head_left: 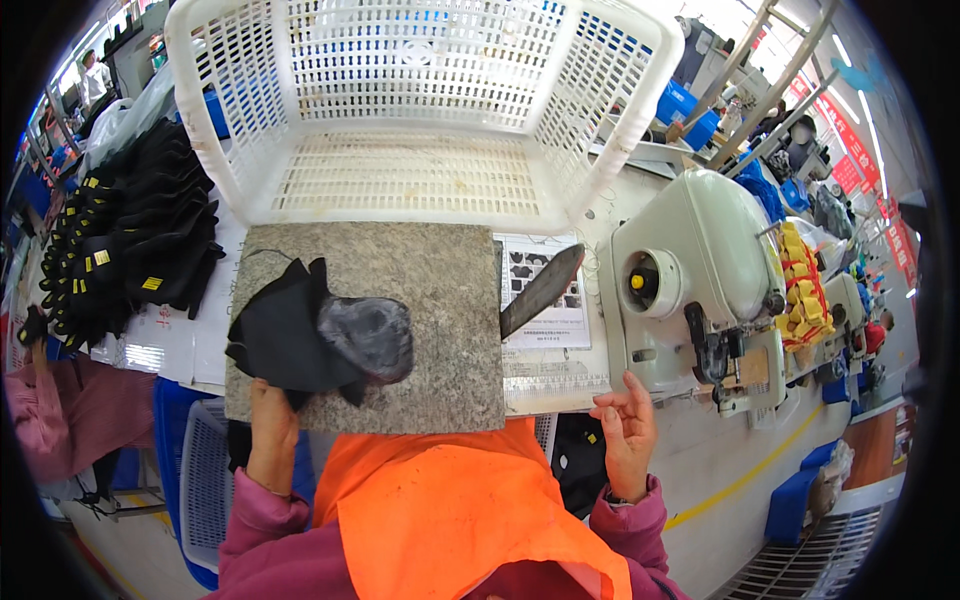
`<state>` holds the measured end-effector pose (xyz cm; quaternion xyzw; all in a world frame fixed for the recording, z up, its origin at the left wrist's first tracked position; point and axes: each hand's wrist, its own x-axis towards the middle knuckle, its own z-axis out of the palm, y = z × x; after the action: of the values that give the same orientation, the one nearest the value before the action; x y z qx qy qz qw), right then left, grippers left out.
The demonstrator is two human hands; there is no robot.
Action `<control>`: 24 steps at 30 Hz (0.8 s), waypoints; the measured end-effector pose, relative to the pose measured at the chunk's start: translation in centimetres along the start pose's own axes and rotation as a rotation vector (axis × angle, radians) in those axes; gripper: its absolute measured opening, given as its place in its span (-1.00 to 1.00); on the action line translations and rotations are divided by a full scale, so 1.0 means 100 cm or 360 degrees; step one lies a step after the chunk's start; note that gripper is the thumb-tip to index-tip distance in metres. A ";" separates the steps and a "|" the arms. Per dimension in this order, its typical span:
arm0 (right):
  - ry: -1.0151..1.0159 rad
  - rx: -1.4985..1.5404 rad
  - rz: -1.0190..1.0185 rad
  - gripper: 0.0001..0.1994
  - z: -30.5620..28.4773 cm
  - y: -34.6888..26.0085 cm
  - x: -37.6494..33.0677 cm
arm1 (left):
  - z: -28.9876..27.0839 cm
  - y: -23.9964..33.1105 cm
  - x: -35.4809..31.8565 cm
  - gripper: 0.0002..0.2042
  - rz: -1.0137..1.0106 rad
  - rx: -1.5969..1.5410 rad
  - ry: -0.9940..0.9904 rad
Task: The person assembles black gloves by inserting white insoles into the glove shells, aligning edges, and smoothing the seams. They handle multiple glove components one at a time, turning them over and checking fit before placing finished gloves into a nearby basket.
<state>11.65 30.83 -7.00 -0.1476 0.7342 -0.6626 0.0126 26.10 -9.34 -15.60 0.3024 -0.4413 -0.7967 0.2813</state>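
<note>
So my left grip (270, 430), a bare hand, is at the lower left edge of a soft black cloth piece (285, 345) with a rounded, scuffed dark-grey end (370, 340). The fingertips slip out of sight at the cloth, so from my end I can't tell whether they're pinching it or just resting against it. My right grip (628, 435) is easier to read: nothing in it, fingers loosely spread, off to the right of the work and well apart from it.

The piece lies on a mottled grey-brown stone slab (440, 270), left of the middle. Its long axis runs roughly left to right, rounded end toward the right, looser cloth toward the left, with one flap sticking up and away from me. Can't tell if the rounded bit is a separate part.

My read: this is the positioning step, piece laid down and being lined up. I'd guess the next move wants the right grip over on the rounded end, so both sides get steadied before anything is turned.

Further out, a long black blade-shaped bar (545, 290) slants past the slab's right edge above a printed white sheet (575, 325) on the pale table (560, 362). Beyond that sits a pale grey-green sewing machine (700, 240); a white slatted plastic basket (410, 180) stands behind the slab.
</note>
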 end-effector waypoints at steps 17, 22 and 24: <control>-0.0652 -0.0061 -0.0157 -0.54 0.048 0.007 0.003 | 0.023 0.054 -0.032 -0.78 0.0510 0.0370 0.0295; -0.0747 -0.0119 -0.0192 -0.55 0.067 0.014 0.014 | -0.030 0.050 -0.059 -0.80 0.0716 0.0340 0.0687; -0.0824 -0.0177 -0.0274 -0.55 0.080 0.018 0.020 | -0.051 0.045 -0.078 -0.84 0.0715 0.0332 0.0993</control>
<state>11.08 22.74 -9.40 -0.3743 0.7266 -0.5601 0.1352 35.78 -8.55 -12.09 0.4527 -0.4684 -0.5360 0.5370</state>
